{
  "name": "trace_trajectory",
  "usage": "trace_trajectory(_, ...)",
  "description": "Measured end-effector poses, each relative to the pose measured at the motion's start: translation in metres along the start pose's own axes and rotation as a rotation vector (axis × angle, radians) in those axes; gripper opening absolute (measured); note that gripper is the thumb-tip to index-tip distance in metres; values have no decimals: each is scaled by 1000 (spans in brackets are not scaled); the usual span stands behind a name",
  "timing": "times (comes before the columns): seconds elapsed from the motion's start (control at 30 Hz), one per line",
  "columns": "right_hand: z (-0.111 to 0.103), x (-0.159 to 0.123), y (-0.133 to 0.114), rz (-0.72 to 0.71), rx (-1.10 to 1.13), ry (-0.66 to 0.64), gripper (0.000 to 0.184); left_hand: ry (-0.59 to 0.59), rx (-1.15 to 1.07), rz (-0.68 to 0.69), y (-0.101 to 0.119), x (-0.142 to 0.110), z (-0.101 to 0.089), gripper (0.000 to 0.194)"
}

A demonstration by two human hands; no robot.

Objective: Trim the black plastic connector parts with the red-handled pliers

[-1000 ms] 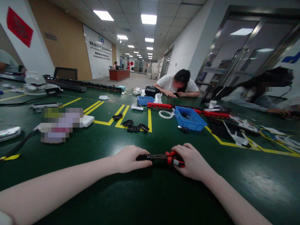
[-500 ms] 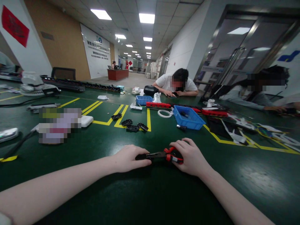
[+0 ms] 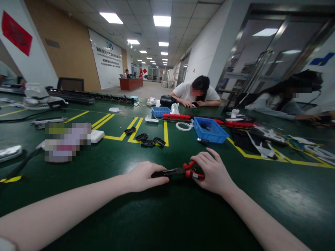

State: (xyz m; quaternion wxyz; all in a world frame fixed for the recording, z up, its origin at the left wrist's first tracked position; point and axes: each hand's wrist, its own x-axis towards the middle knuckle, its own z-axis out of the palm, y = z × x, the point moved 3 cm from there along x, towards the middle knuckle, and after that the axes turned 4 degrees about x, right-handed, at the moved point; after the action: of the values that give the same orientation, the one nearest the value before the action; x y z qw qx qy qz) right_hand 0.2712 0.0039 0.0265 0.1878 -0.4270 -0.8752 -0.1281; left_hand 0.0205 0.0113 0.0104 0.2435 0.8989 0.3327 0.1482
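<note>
Between the thumb and fingers of my left hand [image 3: 146,177] is a small black part [image 3: 158,174], mostly covered by the fingers, so its kind cannot be made out. My right hand [image 3: 213,171] is closed round the red and black handles of long-nose pliers [image 3: 180,171], with one finger lifted off them. The handles stand somewhat apart. The pliers' jaws point left and reach the black part at my left fingertips; whether they grip it I cannot tell. Farther off on the green table [image 3: 167,216] lie several similar-looking black parts [image 3: 148,143].
A blue tray [image 3: 210,132] with a dark item inside stands right of centre, beside a white ring [image 3: 183,126]. Behind are a smaller blue tray [image 3: 158,111] and red strips [image 3: 177,117]. A white box [image 3: 97,136] lies left. A person [image 3: 197,94] leans on the far side.
The plier handles have spread wider, and my right hand has risen slightly with one finger lifting away. My left hand stays about where it was, still holding the black part.
</note>
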Motion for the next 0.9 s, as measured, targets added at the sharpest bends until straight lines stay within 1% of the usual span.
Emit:
trace_trajectory(0.17, 2, -2, 1, -49, -13, 102, 34, -14, 1, 25, 2, -1, 1, 32)
trace_trajectory(0.4, -3, -3, -1, -92, -43, 127, 35, -29, -12, 20, 0, 0, 1, 34)
trace_trajectory(0.9, -4, -3, -2, -87, -42, 110, 35, -27, -1, 16, 1, -1, 1, 33)
